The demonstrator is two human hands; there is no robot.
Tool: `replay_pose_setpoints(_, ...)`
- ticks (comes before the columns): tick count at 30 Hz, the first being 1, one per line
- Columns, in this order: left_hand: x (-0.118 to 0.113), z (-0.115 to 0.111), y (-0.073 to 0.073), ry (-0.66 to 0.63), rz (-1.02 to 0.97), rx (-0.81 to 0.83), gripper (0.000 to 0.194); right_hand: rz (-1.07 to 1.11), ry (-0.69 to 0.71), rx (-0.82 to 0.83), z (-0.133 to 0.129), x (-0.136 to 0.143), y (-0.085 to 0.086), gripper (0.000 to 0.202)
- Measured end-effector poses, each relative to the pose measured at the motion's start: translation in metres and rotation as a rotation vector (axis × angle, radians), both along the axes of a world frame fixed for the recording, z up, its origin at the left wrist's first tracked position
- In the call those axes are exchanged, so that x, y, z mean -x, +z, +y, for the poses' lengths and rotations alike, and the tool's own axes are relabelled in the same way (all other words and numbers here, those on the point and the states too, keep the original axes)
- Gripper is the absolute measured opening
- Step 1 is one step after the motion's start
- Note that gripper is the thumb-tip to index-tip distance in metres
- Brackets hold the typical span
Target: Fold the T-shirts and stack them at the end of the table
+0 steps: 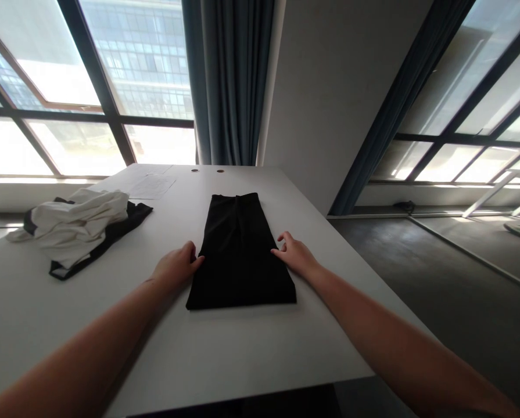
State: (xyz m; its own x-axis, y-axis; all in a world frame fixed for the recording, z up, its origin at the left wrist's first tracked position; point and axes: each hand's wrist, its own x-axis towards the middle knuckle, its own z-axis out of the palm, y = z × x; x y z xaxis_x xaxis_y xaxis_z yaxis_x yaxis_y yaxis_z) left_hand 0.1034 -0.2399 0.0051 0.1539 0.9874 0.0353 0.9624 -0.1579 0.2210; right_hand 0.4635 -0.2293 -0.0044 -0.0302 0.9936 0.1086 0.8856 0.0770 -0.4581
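Observation:
A folded black garment [237, 273] lies flat on the white table in front of me, its narrower end pointing away. Whether it is trousers or a skirt, I cannot tell. A fold line crosses it at about the height of my hands. My left hand [179, 264] pinches its left edge, thumb on the cloth and fingers curled. At the opposite edge, my right hand [297, 254] has thumb and forefinger on the cloth, closed in a similar pinch. The undersides of the cloth at both grips are hidden.
A crumpled heap of white and black clothing [83, 223] lies on the table [225, 354] at the left. Behind it are sheets of paper [153, 186]. Two round holes pierce the far tabletop. Windows and a blue-grey curtain [229, 81] stand beyond; grey floor [386, 244] is at the right.

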Motion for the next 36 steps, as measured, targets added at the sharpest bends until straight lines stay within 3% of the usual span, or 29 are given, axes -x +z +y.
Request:
replay_pose_setpoints(3,0.001,0.000,0.001,-0.010,0.007,-0.001,0.029,-0.120,-0.027,-0.002,0.019,0.007,0.000,0.013)
replay_pose_setpoints(7,-0.001,-0.008,0.012,-0.087,0.064,-0.068,0.024,-0.185,-0.005,-0.071,0.035,0.009,-0.004,0.012)
replay_pose_setpoints(12,-0.003,-0.029,0.032,-0.106,0.146,0.015,0.032,-0.120,0.143,-0.118,0.022,-0.009,0.007,0.014)
replay_pose_setpoints(15,-0.002,-0.044,0.034,-0.181,0.111,0.143,0.031,-0.147,0.321,0.119,0.005,-0.016,0.027,0.018)
replay_pose_setpoints(20,-0.006,-0.059,0.031,-0.204,0.020,0.221,0.041,-0.016,0.401,0.680,-0.018,-0.009,0.047,0.018)
replay_pose_setpoints(26,-0.004,-0.053,0.031,-0.152,-0.102,0.469,0.032,0.067,0.455,0.759,-0.018,-0.001,0.045,0.016)
replay_pose_setpoints(30,0.006,-0.046,0.030,-0.199,-0.222,0.583,0.029,0.143,0.545,0.905,-0.014,-0.003,0.044,0.028)
replay_pose_setpoints(36,0.016,-0.053,0.045,-0.253,-0.107,0.800,0.028,0.183,0.724,1.207,-0.025,0.010,0.036,0.037)
